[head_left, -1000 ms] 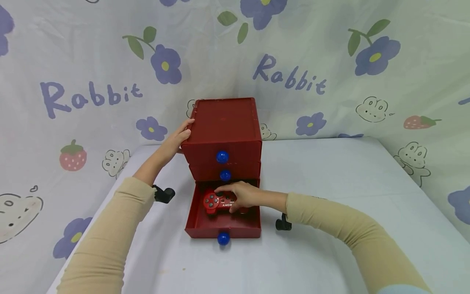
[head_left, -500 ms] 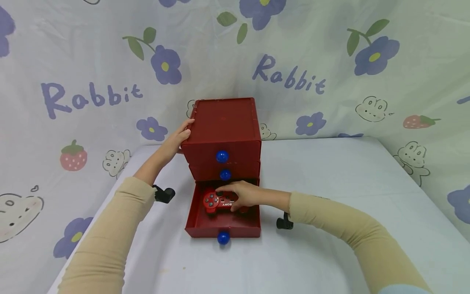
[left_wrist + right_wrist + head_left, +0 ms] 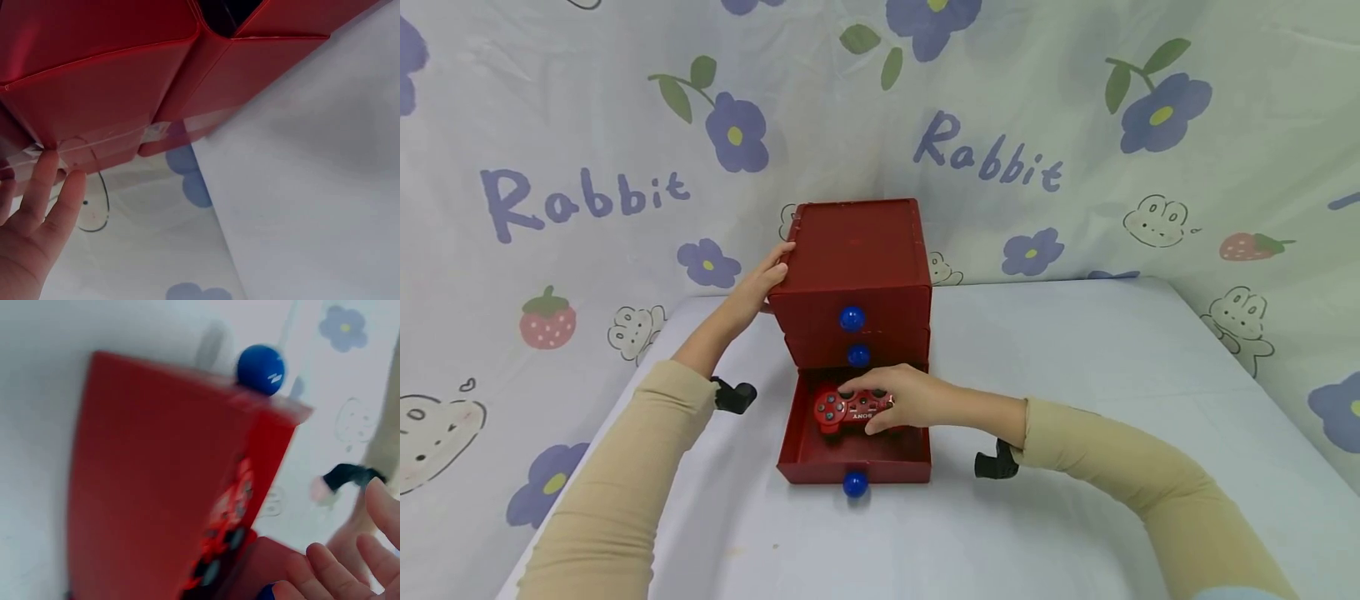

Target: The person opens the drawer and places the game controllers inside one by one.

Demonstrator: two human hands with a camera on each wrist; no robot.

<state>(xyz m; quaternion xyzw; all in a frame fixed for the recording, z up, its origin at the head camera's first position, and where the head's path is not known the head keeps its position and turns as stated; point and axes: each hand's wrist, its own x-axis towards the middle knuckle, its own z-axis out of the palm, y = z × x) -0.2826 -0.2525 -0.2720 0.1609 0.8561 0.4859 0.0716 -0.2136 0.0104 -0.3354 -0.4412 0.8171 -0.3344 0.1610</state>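
Observation:
A red three-drawer box [image 3: 853,246] stands on the table, its bottom drawer [image 3: 891,472] pulled out. Inside that drawer lies a red Sony game controller [image 3: 831,410], partly covered in the head view by my right hand [image 3: 910,397]. That hand hovers over the controller's right half with fingers spread and loosely bent; the right wrist view shows the fingers [image 3: 322,565] apart from the blurred controller [image 3: 236,503]. My left hand [image 3: 758,287] rests against the box's upper left side. In the left wrist view its fingers [image 3: 62,203] are extended beside the red wall.
Blue ball knobs sit on the drawer fronts, such as the top knob [image 3: 852,318] and the bottom knob [image 3: 855,484]. A white-covered table [image 3: 1060,358] spreads around the box. Behind hangs a printed curtain [image 3: 820,108] with flowers and rabbits.
My right hand has drawn slightly up and to the right, uncovering more of the controller, which stays in the drawer. The left hand has kept its place on the box.

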